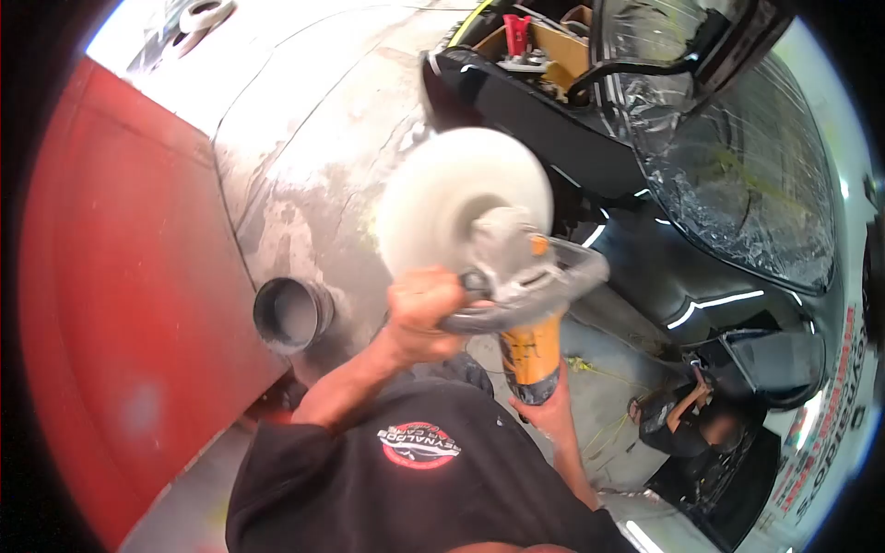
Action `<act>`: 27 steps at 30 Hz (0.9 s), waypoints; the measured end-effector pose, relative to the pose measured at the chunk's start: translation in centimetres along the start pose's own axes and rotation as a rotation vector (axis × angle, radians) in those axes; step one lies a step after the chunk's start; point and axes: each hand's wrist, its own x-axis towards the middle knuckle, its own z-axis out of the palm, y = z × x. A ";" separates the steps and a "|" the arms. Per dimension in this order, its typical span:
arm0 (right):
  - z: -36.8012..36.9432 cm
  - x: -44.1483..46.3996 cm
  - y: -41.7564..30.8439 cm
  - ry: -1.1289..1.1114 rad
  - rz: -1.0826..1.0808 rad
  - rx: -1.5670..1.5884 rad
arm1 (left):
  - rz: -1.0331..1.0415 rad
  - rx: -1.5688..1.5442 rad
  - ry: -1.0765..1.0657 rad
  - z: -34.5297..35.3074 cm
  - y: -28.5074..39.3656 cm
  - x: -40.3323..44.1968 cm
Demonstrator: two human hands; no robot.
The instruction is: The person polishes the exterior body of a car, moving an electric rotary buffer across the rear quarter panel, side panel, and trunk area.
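A yellow and black polisher is in both hands, tilted up so its round white pad faces partly toward the camera. The pad is blurred. My left hand is closed around the left end of the dark loop handle, near the polisher's grey head. Lower down, my right hand wraps the dark rear end of the yellow body. The pad appears apart from the black car panel behind it, though the exact gap is hard to judge.
On the left stands a large red panel, with a dark bucket beside it. The black car has a plastic-covered windshield. An open box holds parts at the top. Another person crouches at the lower right near a yellow cord.
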 end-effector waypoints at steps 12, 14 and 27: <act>0.9 -10.1 9.2 0.563 -0.073 0.139 | 0.333 -0.329 -0.482 9.1 9.3 3.7; 1.9 -11.0 10.6 0.542 0.006 0.153 | 0.342 -0.291 -0.544 8.9 8.6 3.2; 20.8 -3.6 5.3 0.725 0.129 0.228 | 0.265 -0.472 -0.771 0.5 -4.4 6.9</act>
